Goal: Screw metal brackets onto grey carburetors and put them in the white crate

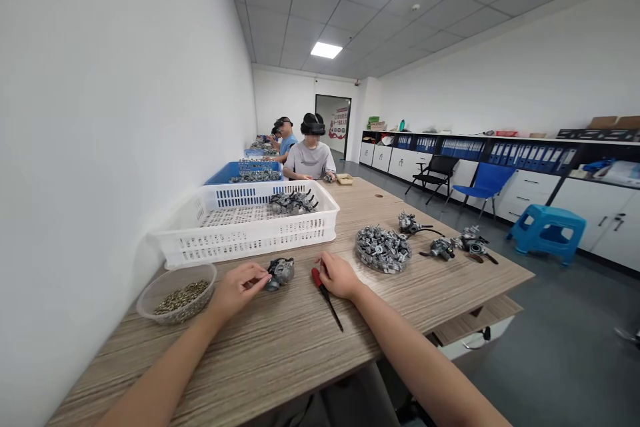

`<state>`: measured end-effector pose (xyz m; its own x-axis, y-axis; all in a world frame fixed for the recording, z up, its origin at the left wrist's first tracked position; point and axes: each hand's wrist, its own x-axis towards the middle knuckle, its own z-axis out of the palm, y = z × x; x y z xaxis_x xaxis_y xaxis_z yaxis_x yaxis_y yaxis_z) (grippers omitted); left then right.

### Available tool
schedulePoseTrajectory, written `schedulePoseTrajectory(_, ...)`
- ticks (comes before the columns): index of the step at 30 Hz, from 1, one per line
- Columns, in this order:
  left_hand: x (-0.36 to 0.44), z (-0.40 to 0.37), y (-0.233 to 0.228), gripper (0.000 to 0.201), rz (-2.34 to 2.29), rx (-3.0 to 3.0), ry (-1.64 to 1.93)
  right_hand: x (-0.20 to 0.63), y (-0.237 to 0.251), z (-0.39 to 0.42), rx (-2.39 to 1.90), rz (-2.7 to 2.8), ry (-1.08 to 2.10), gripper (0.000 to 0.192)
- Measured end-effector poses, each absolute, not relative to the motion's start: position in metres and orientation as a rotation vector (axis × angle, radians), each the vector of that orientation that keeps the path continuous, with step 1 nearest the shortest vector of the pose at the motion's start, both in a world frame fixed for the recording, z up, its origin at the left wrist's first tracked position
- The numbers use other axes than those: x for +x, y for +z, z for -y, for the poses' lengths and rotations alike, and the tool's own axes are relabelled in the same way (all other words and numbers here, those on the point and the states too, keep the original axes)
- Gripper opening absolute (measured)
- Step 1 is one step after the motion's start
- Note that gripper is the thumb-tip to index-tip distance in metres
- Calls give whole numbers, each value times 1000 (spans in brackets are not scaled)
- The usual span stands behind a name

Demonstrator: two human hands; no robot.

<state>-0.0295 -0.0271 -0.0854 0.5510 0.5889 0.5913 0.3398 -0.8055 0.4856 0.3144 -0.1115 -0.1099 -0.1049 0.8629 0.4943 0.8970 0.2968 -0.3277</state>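
Note:
My left hand [241, 288] reaches in from the left, its thumb and fingertips closed at the near-left side of a small metal carburetor [283, 271] on the table. My right hand [338, 273] is curled on the tabletop to the right of it, against the red handle of a screwdriver [329, 301]. The dark shaft points down toward the table's near edge. My right fingertips are partly hidden. Left of my left hand stands a clear bowl [145, 310] of small brass-coloured screws [183, 297]. A round clear dish [384, 268] heaped with small grey metal parts [383, 245] is beyond my right hand.
A white plastic crate [250, 240] holding several carburetors [294, 201] stands behind, with a blue crate [215, 177] farther back. More carburetors [442, 248] lie at the table's right side. A person [311, 159] wearing a headset sits across the table; others work behind. A blue stool [547, 227] stands right.

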Motion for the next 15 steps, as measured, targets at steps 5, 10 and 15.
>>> schedulePoseTrajectory(5,-33,21,-88,38,-728,2493,1168,331,-104,114,-1572,1602,-379,36)
schedulePoseTrajectory(10,-35,16,-96,34,-681,2512,1209,402,-110,156,-1635,990,-651,39)
schedulePoseTrajectory(15,-33,15,-100,29,-648,2517,1239,467,-128,202,-1721,851,-647,44)
